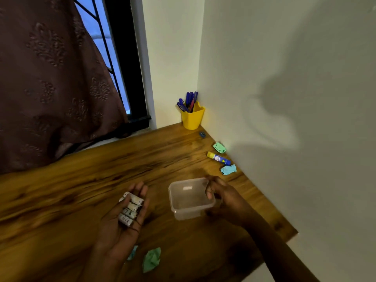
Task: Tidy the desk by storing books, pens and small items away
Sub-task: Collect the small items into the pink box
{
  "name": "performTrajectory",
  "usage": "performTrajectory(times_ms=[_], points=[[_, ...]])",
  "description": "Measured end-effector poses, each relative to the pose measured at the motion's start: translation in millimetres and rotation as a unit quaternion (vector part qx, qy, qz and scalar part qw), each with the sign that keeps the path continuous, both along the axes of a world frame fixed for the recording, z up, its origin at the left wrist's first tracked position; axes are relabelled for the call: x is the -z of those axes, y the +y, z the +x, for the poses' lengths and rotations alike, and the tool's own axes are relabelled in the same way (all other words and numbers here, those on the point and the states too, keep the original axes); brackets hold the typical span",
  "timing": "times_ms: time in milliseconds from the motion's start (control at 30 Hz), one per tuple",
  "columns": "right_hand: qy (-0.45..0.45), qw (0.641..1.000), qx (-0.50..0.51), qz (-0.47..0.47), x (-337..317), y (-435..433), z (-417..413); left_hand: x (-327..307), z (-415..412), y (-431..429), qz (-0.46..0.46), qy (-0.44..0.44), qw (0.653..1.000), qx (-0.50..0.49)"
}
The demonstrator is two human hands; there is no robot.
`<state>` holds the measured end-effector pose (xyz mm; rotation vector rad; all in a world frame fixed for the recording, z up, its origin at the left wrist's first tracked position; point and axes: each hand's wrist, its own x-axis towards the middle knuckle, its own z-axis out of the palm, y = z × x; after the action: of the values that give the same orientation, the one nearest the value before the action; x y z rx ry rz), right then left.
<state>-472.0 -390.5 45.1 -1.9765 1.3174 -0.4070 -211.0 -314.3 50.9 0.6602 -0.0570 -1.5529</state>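
Curtain (46, 78): brown, patterned, upper left of frame.
Desk (81, 190): wood, across the lower half.
Right hand (225, 198): right of centre, thumb curled over the tub's right rim, grasping it.
Left hand (122, 218): lower centre, palm up, fingers released and fairly straight, carrying the batteries.
Tub (189, 202): clear plastic, between the hands.
Cup (192, 119): yellow, back corner, pens (190, 100) upright inside.
Paper wads (151, 259): green, two at bottom centre, two at right by the wall.
Glue stick (218, 158): lying between the right-side wads.
Batteries (130, 209): several, side by side across the left fingers.
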Motion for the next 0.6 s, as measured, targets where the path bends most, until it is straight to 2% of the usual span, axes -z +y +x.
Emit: performTrajectory(times_ms=[67,200,300,367,500,600], points=[[0.042,0.999,-0.011,0.030,4,3,-1,-2,-5,5,-0.008,-0.005,1.000,0.015],[0.009,0.999,-0.032,0.029,-15,13,-5,-4,-19,8,0.008,0.005,0.999,0.037],[-0.072,0.994,0.055,-0.053,-41,27,-1,-14,-29,15,0.013,0.020,0.999,0.049],[-0.090,0.986,0.094,-0.105,-54,38,9,-18,-36,19,0.012,0.028,0.998,0.056],[-0.067,0.993,0.006,-0.101,-63,62,51,-19,-48,25,0.009,0.049,0.997,0.066],[-0.029,0.996,-0.005,-0.086,-62,67,77,-17,-54,28,0.021,0.050,0.996,0.064]])
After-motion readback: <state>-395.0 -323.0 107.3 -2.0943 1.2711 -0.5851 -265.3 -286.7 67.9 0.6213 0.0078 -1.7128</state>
